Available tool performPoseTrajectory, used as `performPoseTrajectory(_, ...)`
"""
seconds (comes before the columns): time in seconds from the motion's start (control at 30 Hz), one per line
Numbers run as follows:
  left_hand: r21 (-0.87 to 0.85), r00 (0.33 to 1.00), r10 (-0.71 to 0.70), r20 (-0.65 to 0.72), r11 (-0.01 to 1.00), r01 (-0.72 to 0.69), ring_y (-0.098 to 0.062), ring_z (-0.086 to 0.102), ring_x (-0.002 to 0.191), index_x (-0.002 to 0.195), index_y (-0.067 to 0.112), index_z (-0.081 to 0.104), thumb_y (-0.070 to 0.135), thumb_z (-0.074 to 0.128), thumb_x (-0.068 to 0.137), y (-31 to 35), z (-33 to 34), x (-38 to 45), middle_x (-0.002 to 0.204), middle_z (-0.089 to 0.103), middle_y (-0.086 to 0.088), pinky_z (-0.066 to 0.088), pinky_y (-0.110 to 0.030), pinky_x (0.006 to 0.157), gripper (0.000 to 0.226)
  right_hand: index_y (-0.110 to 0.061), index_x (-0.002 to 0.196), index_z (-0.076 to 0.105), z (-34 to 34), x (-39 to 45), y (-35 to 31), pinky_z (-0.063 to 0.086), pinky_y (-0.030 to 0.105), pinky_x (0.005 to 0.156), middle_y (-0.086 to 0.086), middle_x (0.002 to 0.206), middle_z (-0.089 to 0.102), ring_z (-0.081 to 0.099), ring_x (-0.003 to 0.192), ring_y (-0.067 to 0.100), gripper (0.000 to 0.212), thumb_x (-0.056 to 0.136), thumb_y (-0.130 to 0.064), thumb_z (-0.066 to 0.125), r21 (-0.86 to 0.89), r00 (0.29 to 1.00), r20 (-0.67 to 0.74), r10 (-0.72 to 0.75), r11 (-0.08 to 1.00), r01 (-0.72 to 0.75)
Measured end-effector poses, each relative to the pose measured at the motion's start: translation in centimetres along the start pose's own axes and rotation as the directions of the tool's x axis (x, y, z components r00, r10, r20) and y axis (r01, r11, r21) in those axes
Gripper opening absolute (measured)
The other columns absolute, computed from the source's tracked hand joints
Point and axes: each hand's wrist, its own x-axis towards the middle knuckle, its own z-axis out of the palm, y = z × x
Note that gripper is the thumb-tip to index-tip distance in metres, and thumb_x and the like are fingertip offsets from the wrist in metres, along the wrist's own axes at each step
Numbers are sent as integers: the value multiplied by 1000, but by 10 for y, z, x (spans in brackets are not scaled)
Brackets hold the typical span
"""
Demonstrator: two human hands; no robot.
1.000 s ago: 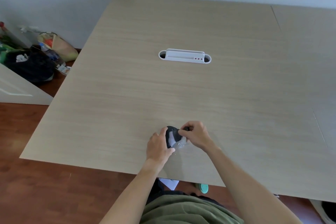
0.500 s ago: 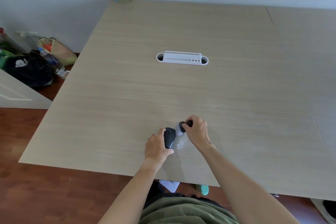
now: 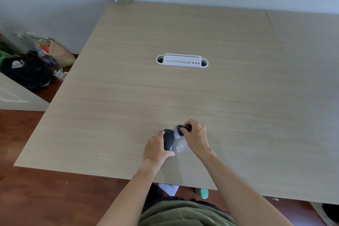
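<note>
Mouse (image 3: 168,140) stands tilted near the front edge of the surface (image 3: 183,93), your left hand (image 3: 156,147) curled round it in a closed grip, likely to steady it. Your right hand (image 3: 197,135) pinches a small brush (image 3: 180,131), its grip tight, bristles against the mouse's side for cleaning.

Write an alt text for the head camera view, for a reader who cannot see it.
A left hand grips a black mouse on a pale wooden table while the right hand holds a small brush to its side. A white cable tray sits in the table's middle.
</note>
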Motion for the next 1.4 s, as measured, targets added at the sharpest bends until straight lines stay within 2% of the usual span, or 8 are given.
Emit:
performPoseTrajectory(0.17,8,1000,-11,26,1000,11,-27,63,92,125,20,44,39,89,52,3,-4,3,101,65,-5,55,-40,78,88,-10,76,71,0,-5,-7,39,12,52,-2,69,66,54,59,8,1,75,-11,70,19,958,288,1,1000,-7)
performPoseTrajectory(0.33,178,997,35,62,983,-46,-28,63,89,117,14,44,43,86,60,6,-8,5,99,64,-5,47,-34,68,76,-7,78,64,5,-2,-1,45,26,57,2,71,64,54,63,15,3,81,-7,65,-13,1000,14,-12,1000,12)
performPoseTrajectory(0.47,207,996,31,79,977,-47,-29,64,90,115,12,43,41,86,61,11,-12,6,101,64,-6,46,-33,67,75,-7,77,67,0,-4,-1,41,11,53,-2,68,64,54,61,10,3,79,-8,66,39,999,40,-25,999,23)
performPoseTrajectory(0.6,208,997,20,73,978,-35,-30,64,91,117,12,42,39,88,60,13,-12,7,102,64,-7,50,-35,71,78,-7,77,68,-2,-6,3,46,18,58,4,75,69,59,68,15,5,78,-11,69,13,988,157,2,1000,-4)
performPoseTrajectory(0.77,212,997,25,74,976,-40,-31,64,91,118,12,42,40,89,58,14,-13,6,102,63,-7,52,-37,73,81,-7,78,64,-4,-3,3,43,22,56,3,72,65,56,65,17,5,82,-10,65,11,996,-86,-15,1000,16)
performPoseTrajectory(0.93,192,996,30,84,980,-46,-31,64,93,119,10,42,38,90,57,13,-13,6,104,65,-8,53,-39,75,82,-9,77,70,1,-10,-3,41,17,56,-2,68,66,56,62,12,3,76,-12,71,24,967,255,-30,999,25)
performPoseTrajectory(1.13,289,981,45,188,952,-99,-33,61,98,125,11,36,24,89,57,7,-17,8,111,58,-10,48,-37,70,87,-9,80,62,6,-13,2,38,18,55,2,75,64,55,68,17,4,83,-11,63,17,998,-58,-33,999,34)
performPoseTrajectory(1.4,524,925,211,316,774,-355,-32,50,114,144,40,26,23,84,63,11,-26,22,139,36,-4,50,-44,88,101,-8,78,69,4,-32,7,39,5,55,-6,67,60,52,60,2,6,78,-12,72,31,991,135,-18,999,14)
